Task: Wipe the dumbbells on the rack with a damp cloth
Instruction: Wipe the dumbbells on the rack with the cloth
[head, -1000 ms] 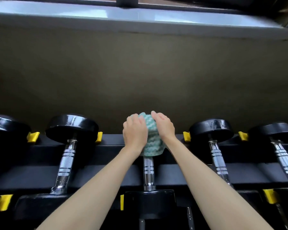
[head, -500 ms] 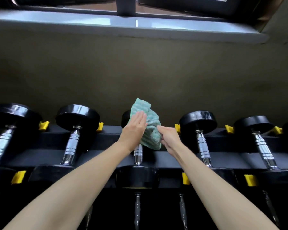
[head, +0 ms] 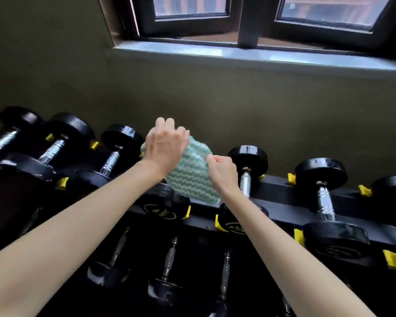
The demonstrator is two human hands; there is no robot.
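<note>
A green-and-white zigzag cloth hangs spread between my two hands above the top row of the black dumbbell rack. My left hand grips its upper left part with curled fingers. My right hand pinches its right edge. The cloth hides the far head of the dumbbell behind it; that dumbbell's near head shows below. Just right of my right hand stands another dumbbell with a chrome handle.
More black dumbbells line the top row to the left and right, held by yellow saddles. A lower row of dumbbells sits beneath my arms. An olive wall and a window sill rise behind the rack.
The cloth has come off the dumbbell head and is now held spread between both hands. My view has tilted and swung up, showing the window.
</note>
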